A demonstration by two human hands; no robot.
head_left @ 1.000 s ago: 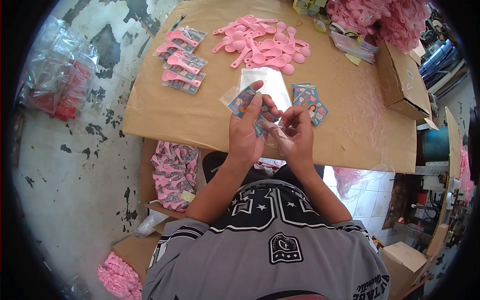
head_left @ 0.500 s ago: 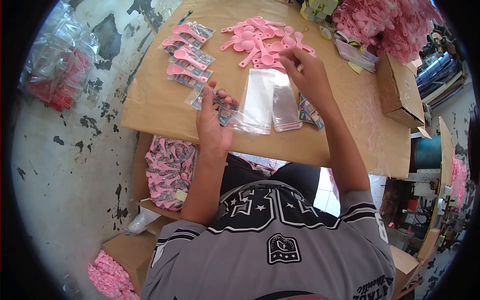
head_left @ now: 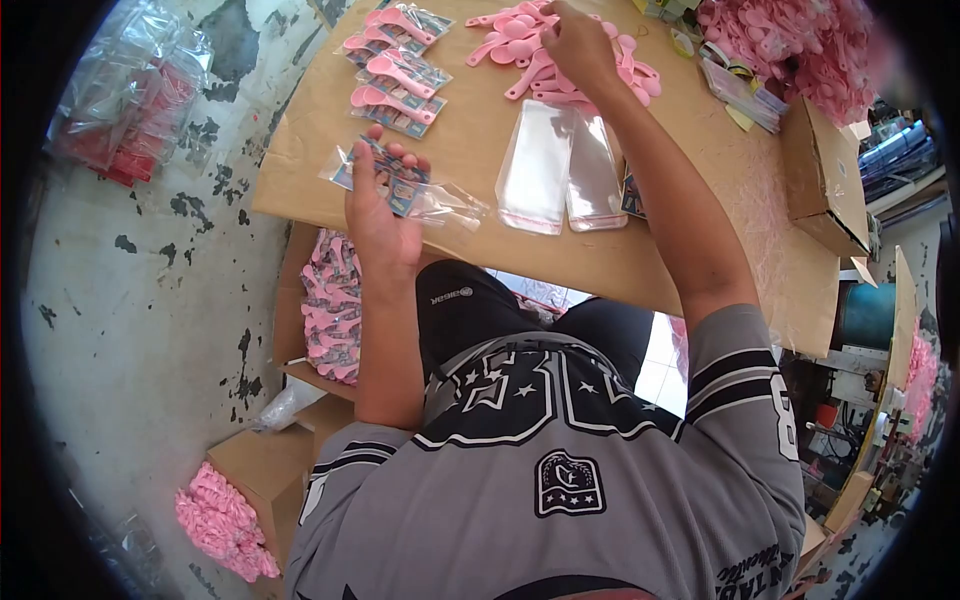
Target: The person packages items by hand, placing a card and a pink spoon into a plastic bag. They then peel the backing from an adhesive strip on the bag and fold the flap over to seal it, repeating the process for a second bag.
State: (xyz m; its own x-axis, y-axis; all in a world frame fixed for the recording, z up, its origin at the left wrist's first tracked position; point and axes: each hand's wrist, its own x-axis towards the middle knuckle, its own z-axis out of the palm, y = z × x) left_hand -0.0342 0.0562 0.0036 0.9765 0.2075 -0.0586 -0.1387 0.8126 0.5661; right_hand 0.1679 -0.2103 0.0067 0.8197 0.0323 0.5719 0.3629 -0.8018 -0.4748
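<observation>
My left hand (head_left: 385, 205) is closed around a clear plastic bag with a printed card (head_left: 402, 192) inside; the bag's loose end trails to the right. My right hand (head_left: 582, 48) reaches over a pile of pink plastic spoons (head_left: 520, 50) at the far side of the table. Its fingertips are among the spoons, and whether they grip one is hidden. Left of the pile, bagged cards with pink spoons on top (head_left: 398, 100) lie in an overlapping column. Nearer to me lie two stacks of flat clear bags (head_left: 537, 170), side by side. A few printed cards (head_left: 632, 195) show partly behind my right forearm.
The brown-covered table (head_left: 300, 170) has an open cardboard box (head_left: 815, 175) at its right edge. A large heap of pink spoons (head_left: 790, 50) stands at the back right. Below the left edge, a carton holds packed spoons (head_left: 332, 310). Clear bags (head_left: 135, 100) lie on the floor.
My right hand has moved farther away, into the spoon pile. My left hand still holds the bagged card, and the whole view has shifted slightly.
</observation>
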